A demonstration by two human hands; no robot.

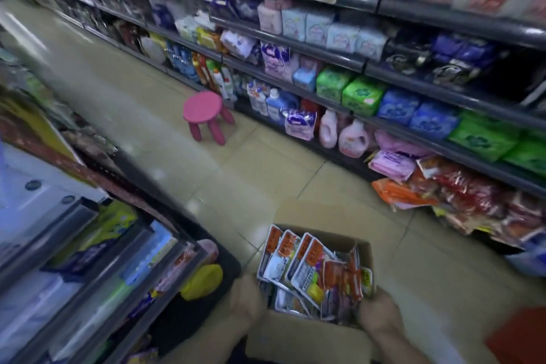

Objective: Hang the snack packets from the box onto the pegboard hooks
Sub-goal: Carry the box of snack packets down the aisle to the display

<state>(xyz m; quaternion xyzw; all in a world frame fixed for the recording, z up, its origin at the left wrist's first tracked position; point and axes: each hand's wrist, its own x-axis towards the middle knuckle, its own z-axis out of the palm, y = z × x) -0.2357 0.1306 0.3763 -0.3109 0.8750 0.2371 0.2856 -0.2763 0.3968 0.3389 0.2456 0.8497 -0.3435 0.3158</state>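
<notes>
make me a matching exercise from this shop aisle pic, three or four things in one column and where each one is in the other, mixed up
Things:
1. pink stool
2. cardboard box
3. snack packets
4. pink detergent bottles

Places:
A. inside the box
B. standing on the aisle floor
C. on the bottom shelf at right
D. held between left hand and right hand

Pairs: 1-B, 2-D, 3-A, 4-C
</notes>
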